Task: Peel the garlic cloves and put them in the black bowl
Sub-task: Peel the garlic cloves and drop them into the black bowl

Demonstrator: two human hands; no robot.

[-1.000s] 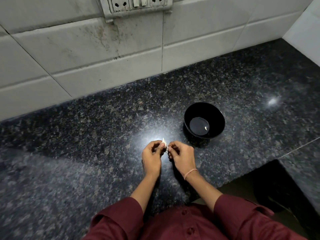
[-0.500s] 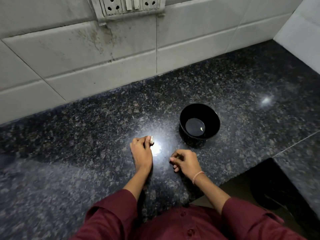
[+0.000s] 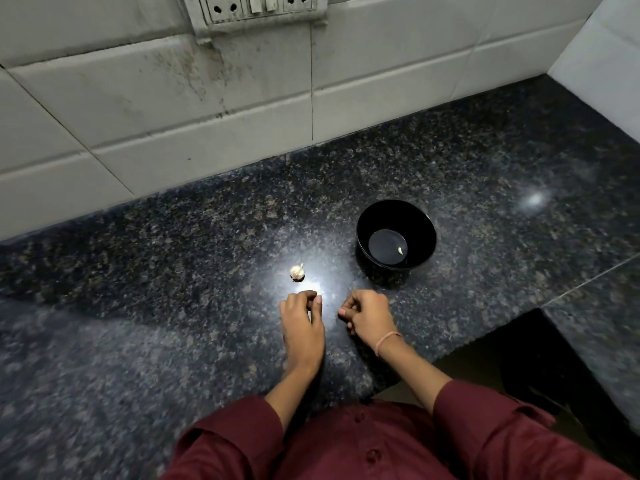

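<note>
A small garlic head point(image 3: 297, 271) sits by itself on the dark granite counter point(image 3: 173, 271), in a bright light spot. Just below it my left hand point(image 3: 301, 320) rests on the counter with its fingers curled and nothing in them. My right hand point(image 3: 367, 315) lies beside it, its fingertips curled in as if pinching a small garlic clove, which the fingers mostly hide. The black bowl point(image 3: 367, 216) stands to the upper right of both hands, with one pale peeled clove point(image 3: 400, 251) on its bottom.
A white tiled wall point(image 3: 207, 140) runs along the back of the counter, with a socket panel point(image 3: 256, 8) at the top. The counter ends in a cut-out edge point(image 3: 485, 341) at the right, beside my body.
My left hand set the garlic head down on the counter and drew back toward me. My right hand parted from it and stayed curled.
</note>
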